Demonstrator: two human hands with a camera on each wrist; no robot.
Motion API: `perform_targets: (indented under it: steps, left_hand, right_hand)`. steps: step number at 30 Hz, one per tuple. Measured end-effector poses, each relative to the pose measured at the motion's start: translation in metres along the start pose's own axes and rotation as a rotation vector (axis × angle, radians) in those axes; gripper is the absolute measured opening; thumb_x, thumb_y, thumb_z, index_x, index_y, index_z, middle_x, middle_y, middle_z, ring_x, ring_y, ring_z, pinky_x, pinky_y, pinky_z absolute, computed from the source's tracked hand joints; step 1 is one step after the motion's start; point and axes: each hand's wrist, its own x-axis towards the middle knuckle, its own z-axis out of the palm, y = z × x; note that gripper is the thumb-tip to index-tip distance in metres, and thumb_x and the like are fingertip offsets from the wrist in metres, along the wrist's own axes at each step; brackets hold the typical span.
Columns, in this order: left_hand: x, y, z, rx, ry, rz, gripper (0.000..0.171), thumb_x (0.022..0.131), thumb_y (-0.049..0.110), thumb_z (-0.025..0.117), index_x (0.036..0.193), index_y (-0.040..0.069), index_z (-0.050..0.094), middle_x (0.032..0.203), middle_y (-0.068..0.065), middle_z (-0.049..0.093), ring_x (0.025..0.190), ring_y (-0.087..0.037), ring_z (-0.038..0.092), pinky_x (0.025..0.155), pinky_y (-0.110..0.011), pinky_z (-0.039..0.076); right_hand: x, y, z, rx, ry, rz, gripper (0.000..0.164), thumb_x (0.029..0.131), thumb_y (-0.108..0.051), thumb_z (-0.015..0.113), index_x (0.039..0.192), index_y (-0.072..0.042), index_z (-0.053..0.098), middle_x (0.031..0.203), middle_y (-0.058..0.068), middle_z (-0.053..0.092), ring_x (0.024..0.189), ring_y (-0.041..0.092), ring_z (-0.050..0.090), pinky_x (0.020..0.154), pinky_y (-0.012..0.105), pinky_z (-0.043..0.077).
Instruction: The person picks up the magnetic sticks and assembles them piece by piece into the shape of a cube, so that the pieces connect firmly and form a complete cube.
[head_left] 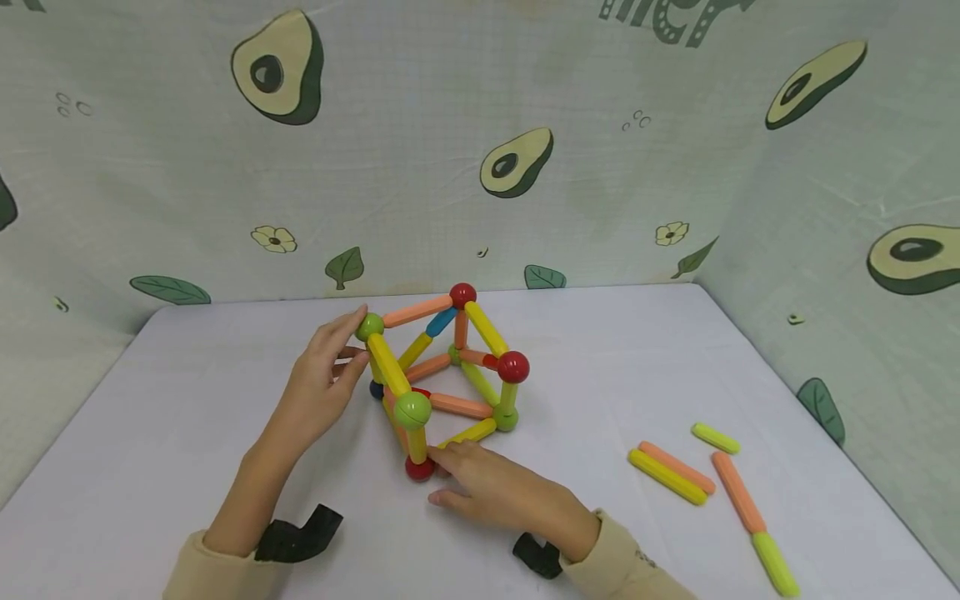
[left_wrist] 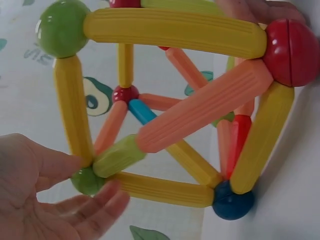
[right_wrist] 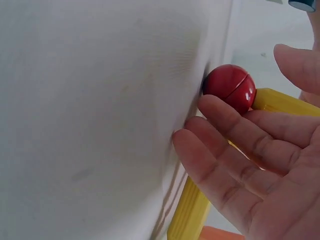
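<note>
A cube-like frame of rods and balls [head_left: 461, 407] stands on the white table, with a diagonal rod pair across its left side. My left hand [head_left: 321, 375] is at its upper left corner. In the left wrist view, that hand's thumb and fingers pinch a green ball [left_wrist: 88, 181] where yellow rods and a short lime rod meet. My right hand [head_left: 502, 487] lies low at the near corner, by a red ball [head_left: 420, 468]. Seen from the right wrist, its fingers stretch out nearly straight against the red ball [right_wrist: 231, 88] and the tabletop.
Loose rods lie at the right of the table: an orange rod [head_left: 678, 467], a yellow rod [head_left: 667, 477], a short lime rod [head_left: 716, 437] and an orange rod [head_left: 738, 492] end to end with a lime one [head_left: 775, 564]. A patterned cloth [head_left: 420, 208] hangs behind the table.
</note>
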Motion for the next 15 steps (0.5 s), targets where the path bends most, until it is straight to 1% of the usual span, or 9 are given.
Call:
perform_targets:
  steps: [4,7,9,11,15]
  left_hand:
    - [-0.004,0.01,-0.007,0.051,0.0,0.012,0.048,0.092,0.003,0.053,0.139,0.007,0.042,0.142,-0.021,0.033,0.106,-0.035,0.056,0.086,-0.05,0.05]
    - [-0.008,0.019,-0.012,0.091,-0.016,0.028,0.04,0.092,0.009,0.057,0.132,0.01,0.05,0.133,-0.018,0.041,0.106,-0.032,0.054,0.085,-0.049,0.051]
    - [-0.011,0.024,-0.014,0.106,-0.048,0.041,0.037,0.091,0.015,0.059,0.128,0.013,0.055,0.122,-0.013,0.049,0.102,-0.027,0.054,0.084,-0.046,0.052]
    - [-0.014,0.03,-0.016,0.132,-0.093,0.048,0.033,0.091,0.023,0.06,0.124,0.017,0.058,0.111,-0.006,0.054,0.097,-0.022,0.055,0.08,-0.041,0.053]
    - [-0.018,0.039,-0.02,0.144,-0.195,0.065,0.029,0.09,0.034,0.061,0.116,0.022,0.063,0.095,0.007,0.059,0.086,-0.012,0.055,0.07,-0.028,0.05]
  right_hand:
    - [-0.003,-0.001,-0.004,-0.003,-0.03,0.019,0.058,0.09,-0.039,0.058,0.139,-0.013,0.043,0.129,-0.002,0.056,0.118,0.01,0.051,0.1,0.03,0.043]
    - [-0.007,-0.002,-0.009,-0.005,-0.04,0.02,0.054,0.091,-0.039,0.058,0.138,-0.015,0.046,0.132,-0.003,0.054,0.122,0.011,0.05,0.101,0.032,0.043]
    - [-0.011,-0.001,-0.013,0.001,-0.038,0.015,0.049,0.091,-0.038,0.058,0.134,-0.015,0.05,0.131,-0.004,0.055,0.12,0.012,0.051,0.1,0.032,0.044]
    - [-0.016,0.001,-0.019,0.018,-0.029,0.017,0.044,0.091,-0.037,0.057,0.13,-0.016,0.054,0.128,-0.005,0.057,0.118,0.011,0.052,0.099,0.033,0.044]
    - [-0.034,0.008,-0.033,0.064,0.008,0.036,0.039,0.093,-0.036,0.055,0.126,-0.015,0.057,0.12,-0.004,0.061,0.11,0.012,0.055,0.095,0.034,0.048]
